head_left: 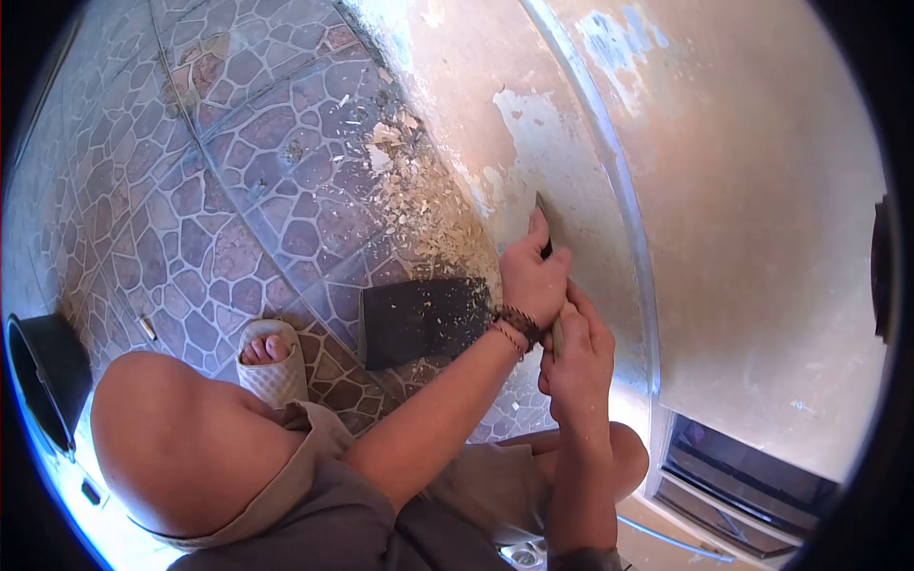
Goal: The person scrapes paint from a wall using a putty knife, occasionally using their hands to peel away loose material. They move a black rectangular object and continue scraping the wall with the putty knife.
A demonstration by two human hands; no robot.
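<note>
My left hand (535, 278), with braided bracelets at the wrist, is closed on a long tool with a dark, pointed blade (540, 202). One finger stretches along the blade toward its tip, which is right at the wall (571, 257). Lower down, my right hand (581, 362) wraps around the tool's pale handle (557, 338). Most of the tool is hidden by my hands. Around the blade the wall has a large patch of peeled paint (533, 133), grey-white with ragged edges against the beige coat.
Paint flakes (428, 209) lie heaped along the wall's foot on the stone-patterned floor (228, 190). A dark flat mat (419, 322) with scattered chips lies below my left forearm. A black bucket (52, 366) stands at the left; a framed window (743, 476) is at lower right.
</note>
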